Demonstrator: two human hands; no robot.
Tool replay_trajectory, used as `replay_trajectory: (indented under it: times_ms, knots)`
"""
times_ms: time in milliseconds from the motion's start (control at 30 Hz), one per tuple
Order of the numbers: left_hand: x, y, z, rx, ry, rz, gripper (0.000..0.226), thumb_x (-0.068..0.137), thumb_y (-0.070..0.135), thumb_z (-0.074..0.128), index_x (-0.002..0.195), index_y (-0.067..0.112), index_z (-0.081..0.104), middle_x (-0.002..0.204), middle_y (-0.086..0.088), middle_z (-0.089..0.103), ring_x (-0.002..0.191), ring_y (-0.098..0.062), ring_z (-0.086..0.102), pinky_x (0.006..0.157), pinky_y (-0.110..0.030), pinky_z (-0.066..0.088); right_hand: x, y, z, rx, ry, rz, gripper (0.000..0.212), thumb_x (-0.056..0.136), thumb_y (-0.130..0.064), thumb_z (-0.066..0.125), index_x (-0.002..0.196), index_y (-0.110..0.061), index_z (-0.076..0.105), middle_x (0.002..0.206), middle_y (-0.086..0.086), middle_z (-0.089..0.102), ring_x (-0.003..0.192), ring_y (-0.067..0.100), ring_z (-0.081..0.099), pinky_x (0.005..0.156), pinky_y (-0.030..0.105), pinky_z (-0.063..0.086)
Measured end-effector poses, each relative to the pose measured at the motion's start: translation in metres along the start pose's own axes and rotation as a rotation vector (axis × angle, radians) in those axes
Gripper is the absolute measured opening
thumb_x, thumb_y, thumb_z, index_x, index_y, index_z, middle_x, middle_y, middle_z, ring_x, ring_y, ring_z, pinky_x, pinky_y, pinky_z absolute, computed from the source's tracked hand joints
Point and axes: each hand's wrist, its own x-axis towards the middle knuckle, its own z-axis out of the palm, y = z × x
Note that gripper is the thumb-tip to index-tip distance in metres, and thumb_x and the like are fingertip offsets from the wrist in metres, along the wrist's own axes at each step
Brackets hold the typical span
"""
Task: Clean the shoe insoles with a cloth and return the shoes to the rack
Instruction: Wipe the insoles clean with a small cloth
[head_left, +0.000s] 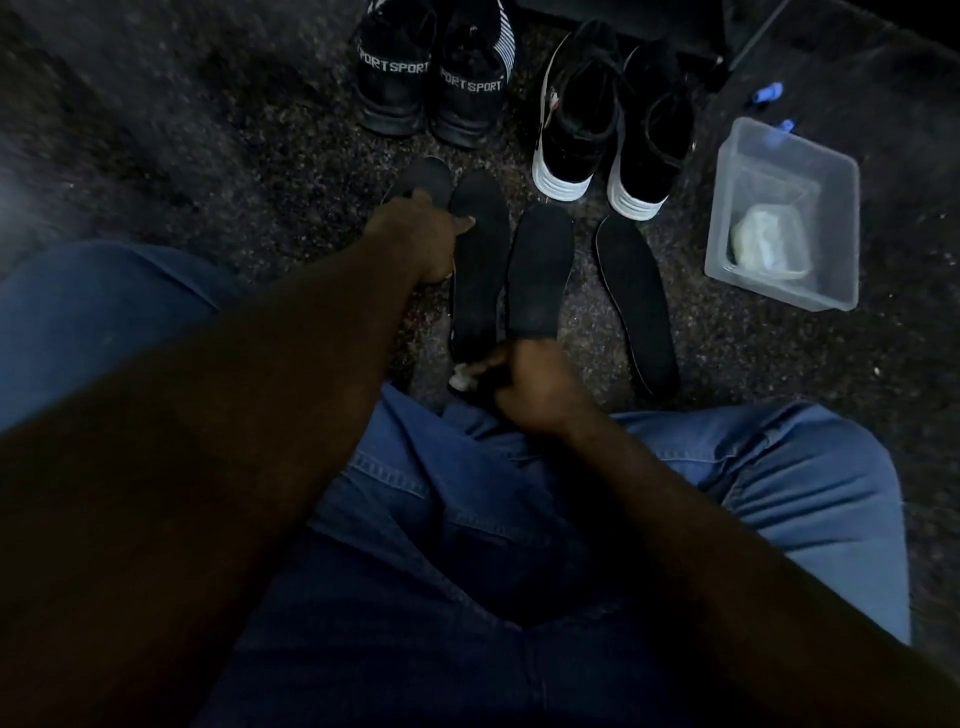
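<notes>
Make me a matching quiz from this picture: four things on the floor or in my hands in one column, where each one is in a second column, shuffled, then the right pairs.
Things:
1. leftmost insole
2. white cloth
3. clear plastic tub
4. white-soled sneakers

Places:
A. on the floor at the far right, a pale wad inside
B. in the right hand
C. just beyond the rightmost insole
D. gripped by the left hand

Pairs: 1-D, 2-B, 3-A, 4-C.
</notes>
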Motion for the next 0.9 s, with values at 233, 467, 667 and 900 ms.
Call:
replay_trajectory:
  times_ms: [233,467,667,900]
  knots:
    - [-0.008,0.027,-0.013,-0.080,0.276,0.186,0.056,0.091,0.030,0.061,0.147,0.033,0.053,0.144,-0.015,0.039,0.133,-0.043,0.037,0.104,-0.054,0.047,0.018,0.054,-0.050,0.307,0.484,0.175,0.034,0.078,-0.058,0.082,0.099,-0.031,0.083,0.098,-0.011,0.080,0.090,0.001,0.073,0.092,0.029,0.059]
    - [0.001,0.066,0.018,0.038,0.182,0.295,0.059,0.094,0.043,0.059,0.151,0.045,0.044,0.153,-0.006,0.031,0.137,-0.041,0.025,0.110,-0.063,0.030,0.046,0.054,-0.056,-0.163,0.366,0.041,0.028,0.088,-0.036,0.069,0.110,-0.022,0.080,0.108,0.013,0.077,0.098,0.036,0.072,0.087,0.040,0.059]
    - [0.005,0.060,0.018,0.004,0.156,0.262,0.064,0.094,0.053,0.061,0.152,0.054,0.035,0.154,-0.008,0.029,0.139,-0.040,0.022,0.114,-0.064,0.025,0.030,0.048,-0.032,-0.270,0.219,0.026,0.024,0.084,-0.020,0.065,0.102,-0.010,0.077,0.103,0.021,0.073,0.093,0.041,0.070,0.078,0.041,0.056]
    - [0.005,0.060,0.021,0.032,0.198,0.251,0.062,0.094,0.057,0.061,0.151,0.054,0.037,0.156,-0.007,0.027,0.139,-0.039,0.022,0.112,-0.062,0.027,-0.010,0.076,-0.033,-0.103,-0.047,-0.064,0.024,0.087,-0.015,0.073,0.105,-0.028,0.083,0.109,-0.004,0.079,0.101,0.012,0.072,0.092,0.016,0.051]
